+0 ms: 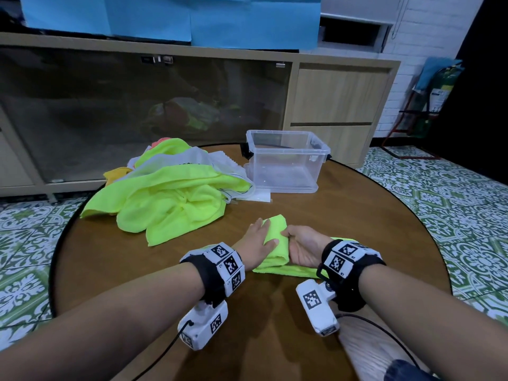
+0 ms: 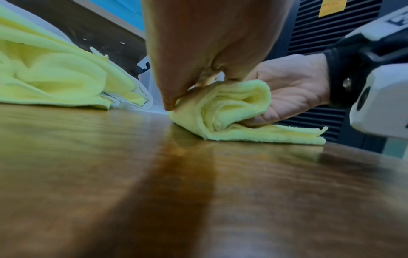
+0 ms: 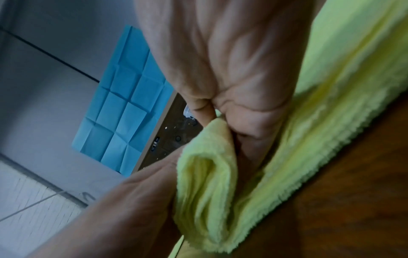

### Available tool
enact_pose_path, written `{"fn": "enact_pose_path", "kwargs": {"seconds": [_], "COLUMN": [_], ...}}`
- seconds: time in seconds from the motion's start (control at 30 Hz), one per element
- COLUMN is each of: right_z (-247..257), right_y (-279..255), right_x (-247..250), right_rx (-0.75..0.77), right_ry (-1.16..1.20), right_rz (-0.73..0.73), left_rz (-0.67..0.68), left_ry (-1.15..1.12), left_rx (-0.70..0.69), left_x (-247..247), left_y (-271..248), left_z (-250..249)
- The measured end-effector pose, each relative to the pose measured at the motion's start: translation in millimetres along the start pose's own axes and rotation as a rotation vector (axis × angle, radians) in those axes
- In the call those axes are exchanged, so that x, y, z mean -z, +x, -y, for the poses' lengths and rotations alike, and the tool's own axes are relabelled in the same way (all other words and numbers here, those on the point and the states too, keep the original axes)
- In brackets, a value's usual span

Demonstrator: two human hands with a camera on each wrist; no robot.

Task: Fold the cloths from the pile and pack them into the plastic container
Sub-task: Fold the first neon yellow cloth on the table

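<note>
Fingers (image 1: 259, 229) of my left hand (image 1: 255, 243) press flat on the rolled cloth (image 1: 276, 239); my right hand (image 1: 303, 247) grips its right side, long axis toward the desk's (image 1: 357, 215) far edge.

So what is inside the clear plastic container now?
Through the clear plastic container only its bare floor and walls show; no folded cloth is inside. The pile of cloths hides a small part of its lower left corner.

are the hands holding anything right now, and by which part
Both are on the yellow-green cloth: the right hand grips its rolled-over fold, and the left hand presses flat on the fold's left side.
</note>
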State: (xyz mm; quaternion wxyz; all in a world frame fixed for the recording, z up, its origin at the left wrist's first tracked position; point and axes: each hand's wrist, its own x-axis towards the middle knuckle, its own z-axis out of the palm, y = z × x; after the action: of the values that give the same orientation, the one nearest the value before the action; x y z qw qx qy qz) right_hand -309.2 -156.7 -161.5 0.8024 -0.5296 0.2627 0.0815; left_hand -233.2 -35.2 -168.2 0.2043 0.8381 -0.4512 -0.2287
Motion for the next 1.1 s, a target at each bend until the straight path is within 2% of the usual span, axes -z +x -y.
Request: {"fn": "enact_pose_path", "kwargs": {"seconds": [0.07,0.13,0.2,0.33,0.43,0.5,0.57,0.63,0.73,0.93,1.1], "right_z": [0.4,4.1,8.9,18.8,23.6,18.9,4.3,-15.5,-31.3,-28.2,-27.0], "right_y": [1.6,-0.1,-4.4,-19.0,-37.0,-46.6,-53.0,-54.3,-50.5,-48.4,-55.4], "right_x": [-1.3,-1.7,1.5,20.3,31.1,39.0,45.4,52.9,66.0,75.6,82.2], "right_rx": [-0.033,-0.031,0.055,0.255,0.152,0.027,-0.094,-0.156,-0.165,-0.203,-0.259], "right_ry": [-0.051,-0.178,-0.462,-1.191,-1.512,-1.58,-1.6,-1.639,-1.677,-1.69,-1.703], "right_rz": [-0.013,-0.093,-0.252,-0.521,-0.576,-0.516,-0.397,-0.325,-0.341,-0.354,-0.409], "left_rz": [0.023,0.035,0.055,0.08,0.044,0.033,0.05,0.081,0.11,0.143,0.102], "left_ry": [0.053,0.085,0.114,0.254,0.387,0.445,0.499,0.546,0.6,0.632,0.555], "left_rx": [0.016,0.018,0.017,0.012,-0.009,-0.053,-0.087,-0.074,-0.033,0.054,0.156], "left_x": [-2.0,-2.6,-2.4,-3.4,-5.7,-8.3,-13.2,-19.8,-27.4,-23.2,-30.1], "left_y": [-1.6,-2.0,-2.0,-1.8,2.3,6.5,11.5,16.6,23.2,23.3,41.3], "left_z": [-0.2,-1.7,-3.4,-8.1,-13.5,-19.5,-26.3,-31.9,-34.6,-27.4,-35.5]}}
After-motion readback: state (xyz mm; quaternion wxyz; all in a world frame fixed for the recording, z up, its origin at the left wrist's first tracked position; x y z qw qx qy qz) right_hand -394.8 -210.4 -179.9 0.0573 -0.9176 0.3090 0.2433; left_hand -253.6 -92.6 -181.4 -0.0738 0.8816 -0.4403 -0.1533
